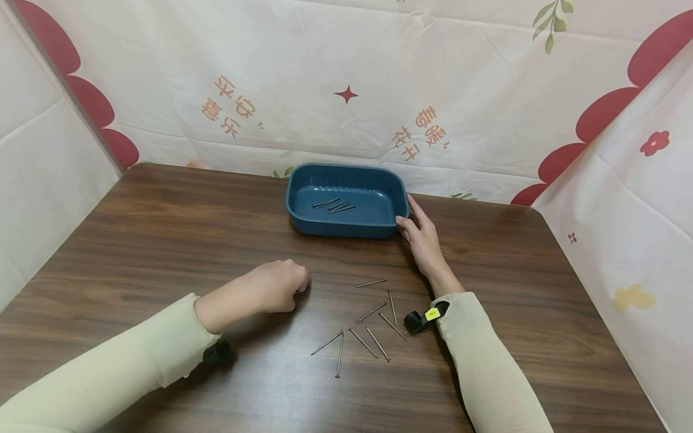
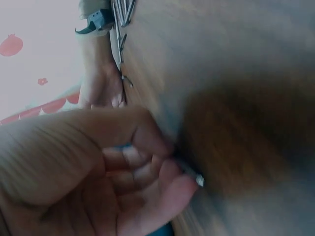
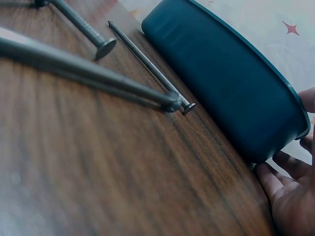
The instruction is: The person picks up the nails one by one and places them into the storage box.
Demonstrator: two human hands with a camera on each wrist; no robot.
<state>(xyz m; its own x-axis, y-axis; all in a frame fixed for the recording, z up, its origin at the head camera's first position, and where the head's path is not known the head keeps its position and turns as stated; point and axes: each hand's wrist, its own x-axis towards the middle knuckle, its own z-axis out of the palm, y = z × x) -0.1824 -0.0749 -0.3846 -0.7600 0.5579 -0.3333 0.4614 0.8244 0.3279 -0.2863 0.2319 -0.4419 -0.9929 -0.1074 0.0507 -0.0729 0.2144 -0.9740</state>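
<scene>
Left hand (image 1: pixel 271 285) pinches one nail (image 2: pixel 197 178), close to the table (image 1: pixel 162 252) | right hand (image 1: pixel 425 240) holds the box (image 1: pixel 346 230) by its right end | done, I judge: a few nails (image 1: pixel 341 210) lie inside the box | not yet done: eight nails (image 1: pixel 364 343) lie loose on the table

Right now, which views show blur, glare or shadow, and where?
Head: pale glare on the tabletop near the loose nails, shadow below the left hand; left wrist: tabletop smeared, dark shadow beside the pinched nail; right wrist: nearest nail soft, lower-left tabletop blurred.
</scene>
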